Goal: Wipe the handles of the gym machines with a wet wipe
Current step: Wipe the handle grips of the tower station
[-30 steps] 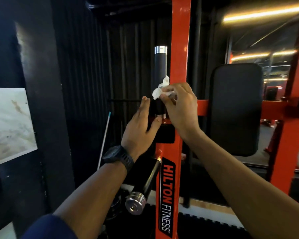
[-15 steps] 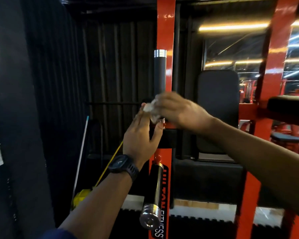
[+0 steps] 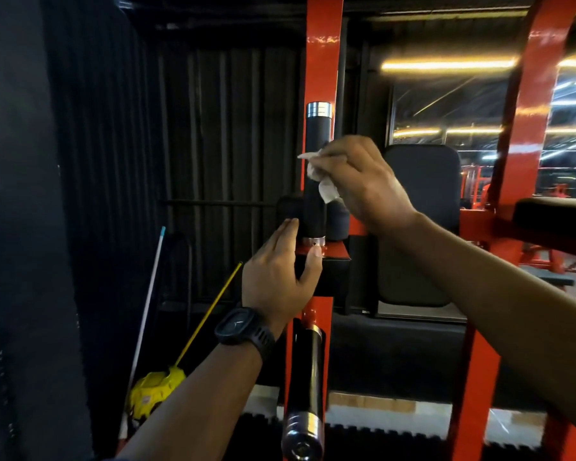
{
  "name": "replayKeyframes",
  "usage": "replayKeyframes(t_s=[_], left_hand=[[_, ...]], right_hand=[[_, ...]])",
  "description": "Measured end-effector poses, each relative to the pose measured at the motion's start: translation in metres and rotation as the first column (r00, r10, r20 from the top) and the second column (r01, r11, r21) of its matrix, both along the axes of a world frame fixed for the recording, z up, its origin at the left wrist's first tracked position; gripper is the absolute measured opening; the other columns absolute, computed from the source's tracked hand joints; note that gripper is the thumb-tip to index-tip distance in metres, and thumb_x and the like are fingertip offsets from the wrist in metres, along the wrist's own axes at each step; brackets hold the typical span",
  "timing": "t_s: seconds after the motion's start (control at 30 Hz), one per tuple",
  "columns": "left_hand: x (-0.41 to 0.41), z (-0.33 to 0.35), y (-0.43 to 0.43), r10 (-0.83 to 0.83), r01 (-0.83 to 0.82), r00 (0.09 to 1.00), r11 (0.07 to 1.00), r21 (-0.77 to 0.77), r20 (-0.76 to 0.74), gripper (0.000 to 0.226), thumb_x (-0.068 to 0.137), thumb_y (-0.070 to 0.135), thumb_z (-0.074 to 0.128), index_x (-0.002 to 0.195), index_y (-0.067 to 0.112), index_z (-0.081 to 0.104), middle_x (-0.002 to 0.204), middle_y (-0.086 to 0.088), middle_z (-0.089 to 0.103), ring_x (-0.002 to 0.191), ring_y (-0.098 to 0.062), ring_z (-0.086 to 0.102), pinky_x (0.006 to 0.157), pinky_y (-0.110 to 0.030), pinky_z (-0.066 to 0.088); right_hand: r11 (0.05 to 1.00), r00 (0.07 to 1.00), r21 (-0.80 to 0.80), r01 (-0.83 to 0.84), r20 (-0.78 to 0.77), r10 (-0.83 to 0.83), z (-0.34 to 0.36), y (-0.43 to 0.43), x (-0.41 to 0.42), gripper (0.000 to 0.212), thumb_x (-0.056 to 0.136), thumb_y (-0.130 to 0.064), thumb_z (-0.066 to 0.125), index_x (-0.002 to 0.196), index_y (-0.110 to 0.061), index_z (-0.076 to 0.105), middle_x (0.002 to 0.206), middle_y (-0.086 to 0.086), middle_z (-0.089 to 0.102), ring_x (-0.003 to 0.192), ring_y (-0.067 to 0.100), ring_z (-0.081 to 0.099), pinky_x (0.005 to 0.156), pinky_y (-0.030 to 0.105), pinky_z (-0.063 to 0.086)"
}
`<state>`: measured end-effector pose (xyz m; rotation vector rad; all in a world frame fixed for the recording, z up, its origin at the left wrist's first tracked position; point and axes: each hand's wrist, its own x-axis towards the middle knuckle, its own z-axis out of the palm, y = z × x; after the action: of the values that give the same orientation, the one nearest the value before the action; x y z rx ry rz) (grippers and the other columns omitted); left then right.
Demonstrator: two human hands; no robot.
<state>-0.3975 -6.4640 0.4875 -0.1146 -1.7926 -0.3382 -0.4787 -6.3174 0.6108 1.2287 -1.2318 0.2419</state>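
An upright black handle (image 3: 318, 134) with chrome end caps stands in front of the red machine post (image 3: 324, 54). My right hand (image 3: 359, 181) pinches a crumpled white wet wipe (image 3: 326, 189) against the middle of the handle. My left hand (image 3: 280, 277), a black watch on its wrist, has straight fingers beside the handle's base and the thumb tip touching the lower chrome collar (image 3: 313, 241). A second black handle (image 3: 305, 387) with a chrome end points toward me below.
A black back pad (image 3: 423, 194) sits right of the post, with more red frame (image 3: 529, 128) and a dark arm pad (image 3: 556, 211) at far right. A yellow mop head (image 3: 157, 390) and poles lean against the dark ribbed wall at lower left.
My right hand with the wipe rose from the handle's base to its middle. The left hand stayed by the base; its fingers are lower on the handle. The view shifted slightly.
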Motion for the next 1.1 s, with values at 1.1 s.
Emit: replayKeyframes(t_s=[1.1], left_hand=[[0.004,0.003,0.002,0.069,-0.069,0.998,0.997,-0.022,-0.004,0.047,0.094,0.043,0.043,0.104,0.005,0.069,0.102,-0.007,0.072,0.083,-0.026,0.070,0.060,-0.029,0.051]], right_hand=[[0.795,0.931,0.498,0.347,-0.086,-0.354,-0.023,-0.013,0.029,0.032,0.090,-0.016,0.058,0.122,-0.012,0.062,0.122,0.007,0.054,0.108,0.027,0.047,0.085,0.043,0.053]])
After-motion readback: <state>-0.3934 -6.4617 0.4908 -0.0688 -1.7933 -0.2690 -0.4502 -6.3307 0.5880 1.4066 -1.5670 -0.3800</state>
